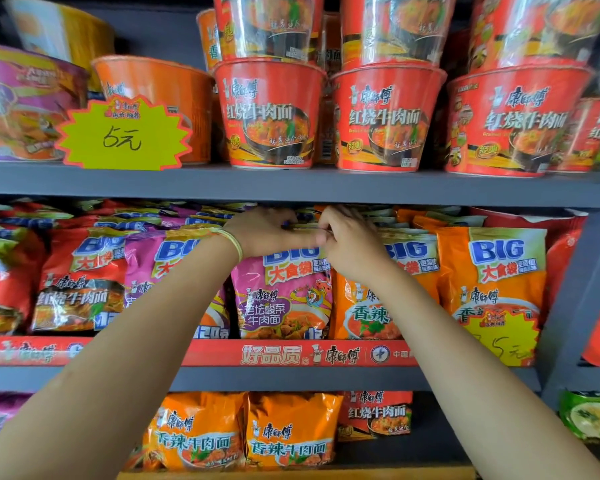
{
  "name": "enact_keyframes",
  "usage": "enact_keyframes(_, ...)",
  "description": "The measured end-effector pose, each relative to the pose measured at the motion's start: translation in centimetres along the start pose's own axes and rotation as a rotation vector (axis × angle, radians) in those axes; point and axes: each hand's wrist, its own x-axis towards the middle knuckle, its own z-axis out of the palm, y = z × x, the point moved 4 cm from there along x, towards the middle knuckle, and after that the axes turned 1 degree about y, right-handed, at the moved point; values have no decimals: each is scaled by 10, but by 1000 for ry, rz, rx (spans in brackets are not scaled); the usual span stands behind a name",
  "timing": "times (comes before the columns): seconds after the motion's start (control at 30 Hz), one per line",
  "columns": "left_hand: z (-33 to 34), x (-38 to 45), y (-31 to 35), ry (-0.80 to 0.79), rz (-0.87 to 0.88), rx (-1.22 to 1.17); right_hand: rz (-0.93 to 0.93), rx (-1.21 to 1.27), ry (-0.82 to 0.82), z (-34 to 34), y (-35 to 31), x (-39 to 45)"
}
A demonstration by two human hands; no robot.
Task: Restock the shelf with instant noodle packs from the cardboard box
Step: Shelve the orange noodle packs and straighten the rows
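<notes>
**Both hands at the top of the pink noodle pack, middle shelf**

I see the left hand point(264, 233) and the right hand point(347, 237) side by side at the top edge of a pink noodle pack point(284, 299) standing upright in the front row of the middle shelf point(291, 377); the fingers of both curl over that edge and pinch it; a yellow band point(231, 242) sits on the left wrist; orange packs point(492, 289) stand just right of the pink one, red packs point(80, 289) to its left; red noodle cups point(269, 114) line the upper shelf beside a yellow price tag point(122, 133).
</notes>
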Motion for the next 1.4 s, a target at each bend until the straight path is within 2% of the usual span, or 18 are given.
enact_keyframes(0.07, 0, -3, 4, -161, 14, 87, 5, 16, -17, -1, 1, 0)
enact_keyframes(0.13, -1, -4, 4, -225, 27, 90, 18, 15, -25, -2, 1, 0)
enact_keyframes(0.27, 1, -5, 1, -160, 74, 71, 28, -142, 27, -1, -11, -6)
enact_keyframes(0.33, 1, -13, -7, 18, 114, 156, -26, -235, 150, -1, -24, -14)
enact_keyframes(0.43, -2, -46, -39, 589, 177, 122, -158, -183, 291, 7, -51, -23)
enact_keyframes(0.47, 0, -63, -54, 773, 178, 82, -194, -154, 277, 13, -60, -24)
enact_keyframes(0.5, 3, -79, -68, 892, 151, 62, -217, -131, 218, 20, -70, -23)
enact_keyframes(0.53, 7, -91, -83, 945, 105, 59, -234, -132, 134, 29, -78, -21)
enact_keyframes(0.6, 20, -106, -108, 893, 27, 100, -245, -221, -23, 49, -88, -16)
enact_keyframes(0.67, 33, -113, -126, 765, 10, 169, -184, -317, -81, 61, -89, -10)
enact_keyframes(0.73, 45, -117, -135, 642, 20, 202, -90, -330, -41, 62, -92, -6)
enact_keyframes(0.83, 55, -120, -136, 516, 22, 190, -78, -233, 32, 63, -115, 4)
enact_keyframes(0.9, 54, -120, -132, 481, 71, 178, -73, -170, 39, 65, -132, 18)
enact_keyframes(0.97, 51, -124, -131, 517, 158, 112, -53, -194, 28, 67, -144, 31)
enact_keyframes(1.03, 43, -130, -138, 641, 190, -123, -49, -228, 21, 69, -152, 40)
enact_keyframes(1.13, 26, -135, -166, 854, -56, -560, -49, -156, -25, 77, -159, 49)
enact_keyframes(1.27, 8, -123, -186, 724, -373, -1133, -75, 19, -16, 79, -172, 49)
enact_keyframes(1.4, 4, -113, -198, 604, -481, -1313, -132, -27, 50, 74, -178, 41)
